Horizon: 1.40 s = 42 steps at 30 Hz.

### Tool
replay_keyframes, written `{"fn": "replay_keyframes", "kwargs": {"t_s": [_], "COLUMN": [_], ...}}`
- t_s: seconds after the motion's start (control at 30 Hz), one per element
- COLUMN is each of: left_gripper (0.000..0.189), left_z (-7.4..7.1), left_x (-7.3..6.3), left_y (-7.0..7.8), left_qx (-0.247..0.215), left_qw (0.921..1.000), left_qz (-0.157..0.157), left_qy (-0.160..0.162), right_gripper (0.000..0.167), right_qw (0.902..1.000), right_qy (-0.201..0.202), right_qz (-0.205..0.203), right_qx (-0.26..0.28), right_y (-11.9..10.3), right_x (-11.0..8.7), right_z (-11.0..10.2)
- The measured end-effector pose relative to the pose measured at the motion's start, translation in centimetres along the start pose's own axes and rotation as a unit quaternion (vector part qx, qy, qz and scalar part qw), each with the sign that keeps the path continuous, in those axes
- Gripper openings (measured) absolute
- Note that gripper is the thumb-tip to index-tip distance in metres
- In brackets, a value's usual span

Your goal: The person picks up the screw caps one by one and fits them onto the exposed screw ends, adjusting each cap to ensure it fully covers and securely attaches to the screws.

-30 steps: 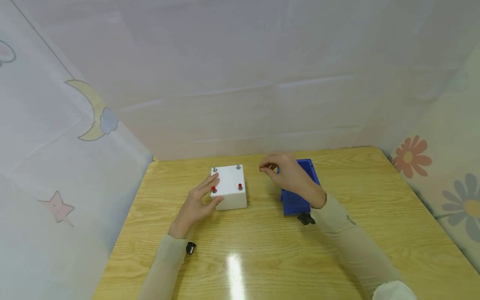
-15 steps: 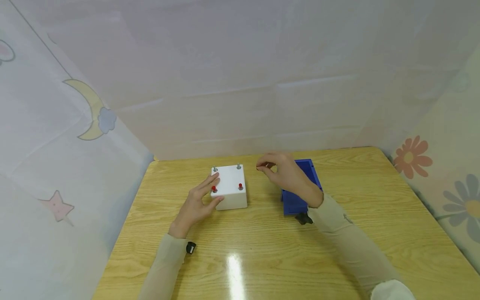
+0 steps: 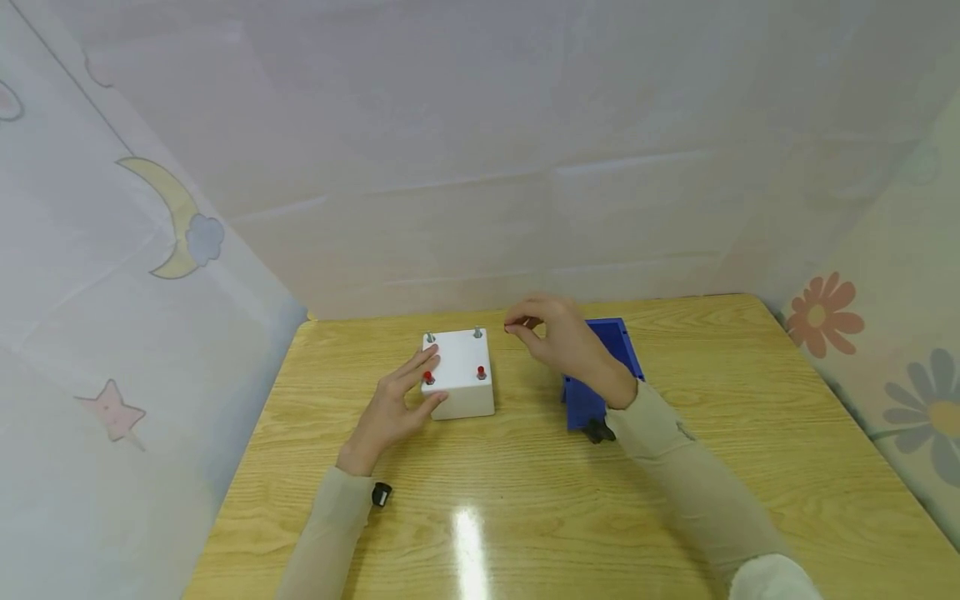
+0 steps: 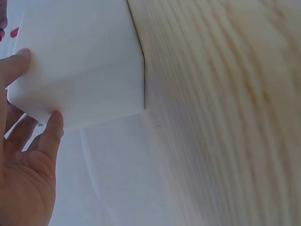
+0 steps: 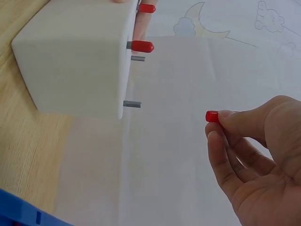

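Observation:
On the table sits a white box with threaded metal studs rising from its top corners. Red caps cover the two near studs, one red cap at the right corner; the two far ones, such as the bare stud, show metal. My left hand grips the box's left side, thumb on the front face and fingers over the top edge. Pinched between the thumb and index finger of my right hand is a small red cap. This hand hovers right of the box, apart from the studs.
A blue bin stands right of the box, partly covered by my right hand and forearm. A bit of red shows inside it in the right wrist view. Behind the wooden table hangs a pale printed cloth.
My right hand has moved slightly left and away from me, carrying the red cap closer to the box. My left hand and the box have stayed in place.

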State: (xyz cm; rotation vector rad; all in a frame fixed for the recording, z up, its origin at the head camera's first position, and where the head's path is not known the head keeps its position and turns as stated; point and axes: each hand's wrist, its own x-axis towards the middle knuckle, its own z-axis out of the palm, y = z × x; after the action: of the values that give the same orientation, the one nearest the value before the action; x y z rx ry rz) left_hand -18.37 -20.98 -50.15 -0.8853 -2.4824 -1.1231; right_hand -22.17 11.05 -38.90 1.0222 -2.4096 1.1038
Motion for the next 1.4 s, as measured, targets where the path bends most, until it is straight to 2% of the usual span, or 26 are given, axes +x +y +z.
{"fn": "replay_keyframes", "kwargs": {"t_s": [0.37, 0.53, 0.93, 1.4], "left_gripper": [0.061, 0.061, 0.061, 0.061], "left_z": [0.0, -0.1, -0.1, -0.2], "left_x": [0.0, 0.1, 0.1, 0.0], "left_y": [0.0, 0.2, 0.3, 0.4], "left_qx": [0.000, -0.002, 0.000, 0.000], "left_qw": [1.0000, 1.0000, 1.0000, 1.0000], "left_qz": [0.004, -0.005, 0.002, 0.001], "left_qy": [0.002, -0.001, 0.002, 0.000], "right_gripper": [0.012, 0.011, 0.010, 0.009], "right_qw": [0.9988, 0.9984, 0.9973, 0.9949], "right_qy": [0.028, 0.038, 0.054, 0.066], "right_qz": [0.001, -0.009, -0.015, -0.057], "right_qx": [0.041, 0.040, 0.048, 0.052], "right_y": [-0.3, -0.4, -0.2, -0.8], "right_x": [0.7, 1.1, 1.8, 3.1], "right_z": [0.5, 0.9, 1.9, 2.4]}}
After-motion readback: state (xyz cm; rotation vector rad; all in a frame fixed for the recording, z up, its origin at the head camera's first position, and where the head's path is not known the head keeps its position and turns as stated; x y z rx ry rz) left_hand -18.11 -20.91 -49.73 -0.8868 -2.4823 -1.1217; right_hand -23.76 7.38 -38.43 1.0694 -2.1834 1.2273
